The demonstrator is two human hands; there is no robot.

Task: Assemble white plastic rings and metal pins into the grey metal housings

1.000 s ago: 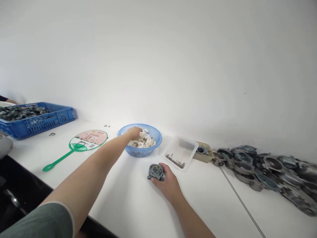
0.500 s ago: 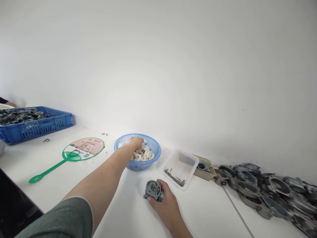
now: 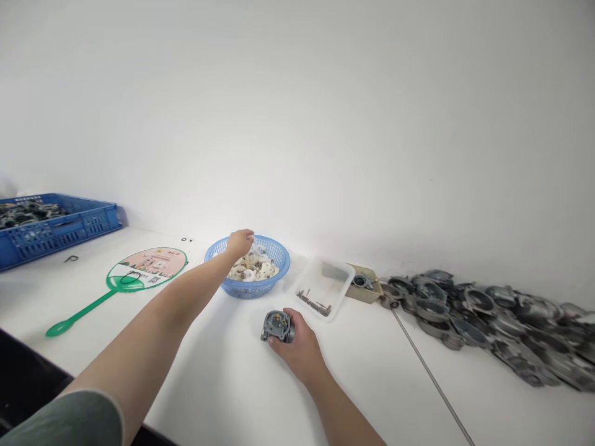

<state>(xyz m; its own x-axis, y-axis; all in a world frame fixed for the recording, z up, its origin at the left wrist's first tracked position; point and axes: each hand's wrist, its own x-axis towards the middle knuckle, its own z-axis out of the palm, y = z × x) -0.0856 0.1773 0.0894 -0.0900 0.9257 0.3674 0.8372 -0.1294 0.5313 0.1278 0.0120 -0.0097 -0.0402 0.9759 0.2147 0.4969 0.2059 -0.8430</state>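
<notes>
My left hand reaches over the near rim of a round blue basket holding several white ring-shaped parts. Its fingers are pinched together, and what they hold is too small to name. My right hand rests on the white table, closed round a small grey metal carburetor body that stands on the tabletop in front of the basket.
A clear plastic tray with thin metal pins sits right of the basket, then a small tan box. Several grey metal castings are piled along the wall at right. A green hand fan and a blue crate lie left.
My left hand has lifted out of the white parts to the basket's near rim, fingers pinched. My right hand kept its grip on the metal body. The view shifted slightly.
</notes>
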